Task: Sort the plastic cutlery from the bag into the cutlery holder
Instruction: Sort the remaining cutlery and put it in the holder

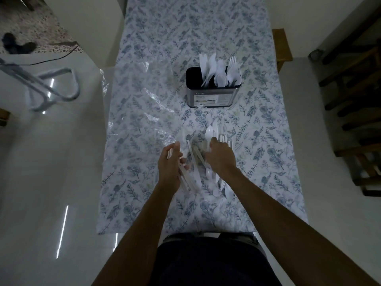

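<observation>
— Under my left grip [171, 164], what do you see?

— Fingers curled round a bundle of white plastic pieces [186, 178], their handles trailing back toward me over the bench [268, 162]. Which kinds they are, I cannot tell.

— And my right grip [219, 155]?

— Just right of the left one, fingers bent down onto the loose cutlery pile [210, 176]. It pinches a white spoon [209, 133] whose bowl sticks out past the fingertips.

— Where is the holder?

— Well beyond both grips, slightly right: the cutlery holder [213, 98] stands upright on the floral cloth, with knives [206, 67] at its left, spoons [220, 75] in the middle and forks [233, 68] at its right.

— The bag?

— Ahead and left of my left grip, the clear plastic bag [140, 112] lies crumpled flat, near the holder but apart from it.
</observation>
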Action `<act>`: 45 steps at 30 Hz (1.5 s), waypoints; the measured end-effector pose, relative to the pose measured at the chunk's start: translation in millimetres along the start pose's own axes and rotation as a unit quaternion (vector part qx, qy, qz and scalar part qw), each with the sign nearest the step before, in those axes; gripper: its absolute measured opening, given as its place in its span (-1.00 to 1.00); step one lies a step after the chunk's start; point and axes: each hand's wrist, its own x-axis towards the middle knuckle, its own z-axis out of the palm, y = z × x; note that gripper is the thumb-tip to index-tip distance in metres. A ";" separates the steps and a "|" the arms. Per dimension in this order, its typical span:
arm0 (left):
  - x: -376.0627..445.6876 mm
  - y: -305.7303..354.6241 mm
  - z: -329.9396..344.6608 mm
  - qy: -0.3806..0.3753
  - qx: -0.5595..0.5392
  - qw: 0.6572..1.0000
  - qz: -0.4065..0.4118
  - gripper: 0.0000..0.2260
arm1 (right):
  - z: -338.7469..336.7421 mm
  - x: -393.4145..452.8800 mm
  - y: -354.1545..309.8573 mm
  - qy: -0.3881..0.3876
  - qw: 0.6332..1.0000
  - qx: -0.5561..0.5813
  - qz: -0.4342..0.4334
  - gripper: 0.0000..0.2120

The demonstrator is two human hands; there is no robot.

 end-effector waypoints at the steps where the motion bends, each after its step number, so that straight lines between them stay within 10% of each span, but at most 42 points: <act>1: 0.6 0.1 -1.4 -0.006 -0.001 1.000 -0.002 -0.82 | 4.8 1.2 -1.9 -0.003 1.000 -0.027 0.003 -0.67; 14: -0.2 -8.2 28.6 -0.031 -0.015 0.999 -0.001 -0.65 | -24.7 -31.5 7.8 0.108 0.973 0.198 0.054 -0.88; 25: 1.1 -1.2 22.8 -0.039 0.030 0.998 0.030 -0.67 | -30.5 -55.5 -2.8 -0.055 0.951 0.288 -0.095 -0.91; 29: 5.7 -4.5 1.4 -0.011 0.018 0.999 0.038 -0.83 | -16.6 -13.6 4.7 0.053 0.980 0.191 -0.008 -0.77; 35: 9.1 -4.4 -8.6 -0.029 0.033 0.999 0.000 -0.82 | 13.1 14.3 -2.0 0.020 1.000 0.005 0.010 -0.74; 45: 9.2 -6.7 17.3 -0.014 0.036 0.999 0.008 -0.65 | -28.8 -49.2 1.7 -0.031 0.960 0.275 -0.034 -0.77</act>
